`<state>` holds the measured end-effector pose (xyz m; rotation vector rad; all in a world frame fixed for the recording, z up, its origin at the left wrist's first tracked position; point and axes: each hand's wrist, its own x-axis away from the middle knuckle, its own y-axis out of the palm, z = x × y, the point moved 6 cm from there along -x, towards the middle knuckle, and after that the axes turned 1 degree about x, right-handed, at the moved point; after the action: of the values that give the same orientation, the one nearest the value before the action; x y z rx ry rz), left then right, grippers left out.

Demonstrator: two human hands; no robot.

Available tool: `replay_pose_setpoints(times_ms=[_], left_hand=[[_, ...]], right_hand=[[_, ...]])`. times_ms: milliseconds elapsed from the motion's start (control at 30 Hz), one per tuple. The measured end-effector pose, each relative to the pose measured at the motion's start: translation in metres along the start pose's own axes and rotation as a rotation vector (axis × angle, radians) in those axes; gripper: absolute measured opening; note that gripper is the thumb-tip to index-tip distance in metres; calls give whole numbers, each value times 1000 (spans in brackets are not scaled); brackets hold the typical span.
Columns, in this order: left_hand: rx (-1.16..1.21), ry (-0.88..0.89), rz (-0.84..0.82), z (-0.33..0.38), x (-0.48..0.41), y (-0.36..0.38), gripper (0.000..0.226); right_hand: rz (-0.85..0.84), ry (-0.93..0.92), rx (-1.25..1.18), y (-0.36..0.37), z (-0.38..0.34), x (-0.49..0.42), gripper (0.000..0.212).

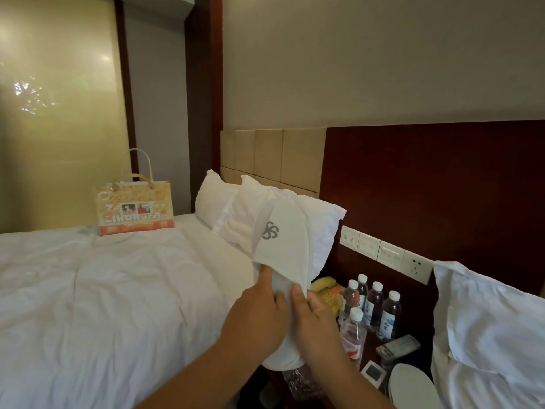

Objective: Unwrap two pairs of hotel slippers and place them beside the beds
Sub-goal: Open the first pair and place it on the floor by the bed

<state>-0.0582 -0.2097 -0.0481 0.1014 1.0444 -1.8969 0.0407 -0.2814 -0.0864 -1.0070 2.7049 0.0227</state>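
So both hands are on one white slipper (280, 246), held up between the two beds. Left hand (256, 317) grips its near end, thumb on the insole; right hand (315, 323) pinches the edge beside it. Water bottles (374, 305) sit on the nightstand (370, 348) just right, another slipper (410, 385) near them.

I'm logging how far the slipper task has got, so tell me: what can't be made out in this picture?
- Slippers, head view: both hands cover the heels, so one slipper or a pair is unclear.
- Wrapper: crumpled clear plastic below is half hidden by the right forearm.
- Floor beside the beds: hidden by arms and bedding.
- White object on the nightstand: cut by the bottom edge.
- Bottle labels: too small.
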Motion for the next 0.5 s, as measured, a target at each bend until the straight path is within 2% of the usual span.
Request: replay_pose_setpoints(times_ms=[67,100,200,300,367,433,500], left_hand=[[167,55,8,10,0,-3,17],[215,100,50,15,-1,-7,13],[220,202,190,17,-4,-17,28],[80,351,250,21,-2,-14,13],[-17,420,262,22,-3,-14,22],[-151,479,172,24,-8,-16,30],[-388,525,48,20,-12,-12,36]], right_hand=[[-19,-5,29,2,3,1,31],[-30,1,42,4,2,3,30],[-79,-48,145,9,2,4,32],[-82,-101,224,13,1,4,34],[-91,-118,230,16,-2,6,29],[-114,-125,242,19,-5,8,22],[-99,-137,257,18,-8,9,30]])
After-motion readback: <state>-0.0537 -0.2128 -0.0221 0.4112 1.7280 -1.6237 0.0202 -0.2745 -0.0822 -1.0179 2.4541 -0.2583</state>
